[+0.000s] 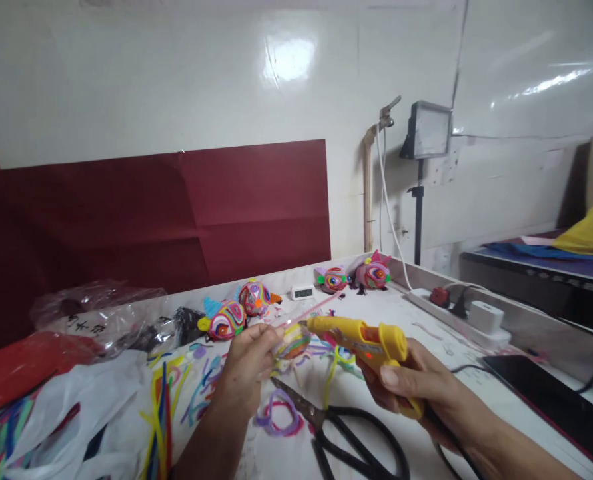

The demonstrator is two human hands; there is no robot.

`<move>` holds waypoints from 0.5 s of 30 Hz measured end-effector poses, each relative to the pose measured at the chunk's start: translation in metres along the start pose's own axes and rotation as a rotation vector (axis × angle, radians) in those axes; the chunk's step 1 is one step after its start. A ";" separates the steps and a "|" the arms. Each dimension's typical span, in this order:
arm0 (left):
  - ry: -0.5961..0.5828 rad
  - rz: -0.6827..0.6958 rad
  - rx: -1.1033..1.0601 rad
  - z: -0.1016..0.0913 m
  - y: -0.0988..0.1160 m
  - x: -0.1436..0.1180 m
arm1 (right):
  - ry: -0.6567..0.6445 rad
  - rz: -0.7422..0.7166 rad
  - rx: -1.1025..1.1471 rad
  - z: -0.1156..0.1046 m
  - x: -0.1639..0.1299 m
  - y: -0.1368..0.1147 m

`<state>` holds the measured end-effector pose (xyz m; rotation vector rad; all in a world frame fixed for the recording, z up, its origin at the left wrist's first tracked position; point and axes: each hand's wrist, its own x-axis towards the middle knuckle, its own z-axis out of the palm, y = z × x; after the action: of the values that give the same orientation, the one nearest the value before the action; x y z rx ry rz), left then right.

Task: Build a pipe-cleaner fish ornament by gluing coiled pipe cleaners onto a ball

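Note:
My right hand (419, 380) is wrapped around the handle of a yellow hot glue gun (351, 333). The gun's nozzle points left, right at a small rounded piece covered in coloured fuzzy strips (294, 341). That piece is held in the closed fingers of my left hand (249, 360), which partly hide it. From near my left fingertips a pale pink pipe cleaner (316, 309) slants up to the right. Black-handled scissors (321, 417) lie below the hands, beside purple and pink pipe-cleaner loops (279, 413).
Finished-looking colourful fuzzy figures (225, 320) stand along the table's back edge, near a small digital clock (302, 292). Loose pipe cleaners (161, 413) and plastic bags (76, 407) lie at left. At right are a power strip (481, 327) and a dark phone (551, 407).

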<state>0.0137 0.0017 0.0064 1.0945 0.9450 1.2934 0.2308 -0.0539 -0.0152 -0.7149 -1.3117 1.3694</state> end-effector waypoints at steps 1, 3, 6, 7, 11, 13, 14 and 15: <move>-0.004 0.001 -0.004 0.000 0.000 0.000 | -0.001 -0.001 0.000 0.000 0.000 0.000; -0.006 0.002 -0.008 -0.001 -0.001 0.001 | -0.004 -0.005 0.008 -0.001 0.000 -0.001; -0.009 -0.005 0.004 -0.001 -0.001 0.002 | -0.011 -0.004 0.020 -0.001 0.000 -0.003; -0.012 -0.007 0.009 -0.001 -0.001 0.002 | -0.013 -0.002 0.020 -0.001 0.000 -0.003; -0.023 -0.001 0.007 0.000 -0.001 0.002 | -0.028 0.010 0.015 -0.001 0.000 -0.003; -0.011 0.000 0.002 0.001 -0.001 0.001 | -0.031 0.010 0.012 -0.001 0.000 -0.003; -0.001 -0.002 0.001 0.002 0.000 0.001 | -0.030 0.011 0.010 -0.001 0.000 -0.003; 0.007 -0.006 0.002 0.002 0.000 0.001 | -0.027 0.009 0.010 -0.001 0.000 -0.003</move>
<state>0.0155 0.0023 0.0067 1.0888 0.9541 1.2928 0.2323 -0.0540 -0.0125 -0.6983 -1.3235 1.3964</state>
